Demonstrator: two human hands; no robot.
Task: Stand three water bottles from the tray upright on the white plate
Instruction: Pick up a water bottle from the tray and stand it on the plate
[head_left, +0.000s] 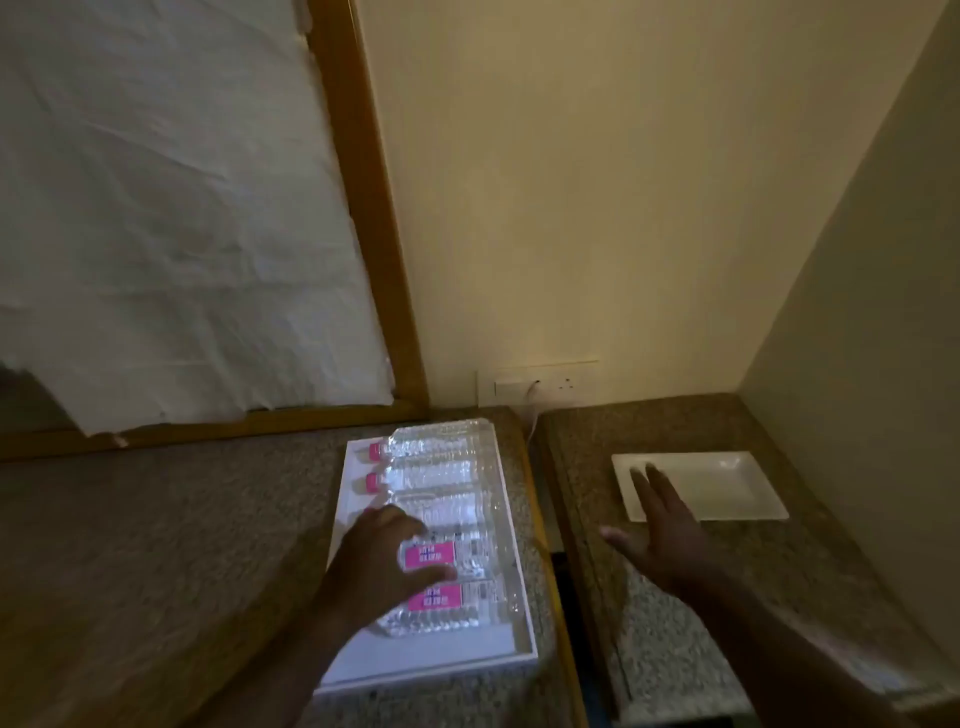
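Note:
A white tray (363, 657) lies on the left granite counter with several clear water bottles lying on their sides, pink caps to the left. My left hand (379, 561) is over the tray, fingers curled around a bottle with a pink label (441, 553); the grip is not firm enough to tell as a full hold. Another pink-labelled bottle (447, 597) lies just nearer. The white square plate (727, 483) sits on the right counter with nothing on it. My right hand (657, 530) hovers flat with fingers spread over the plate's near left corner.
A dark gap (566, 571) separates the two granite counters. A wall socket with a white cable (535, 387) sits behind the tray. A wooden-framed panel covered in white paper (182, 234) stands at the back left. Walls close in the right counter.

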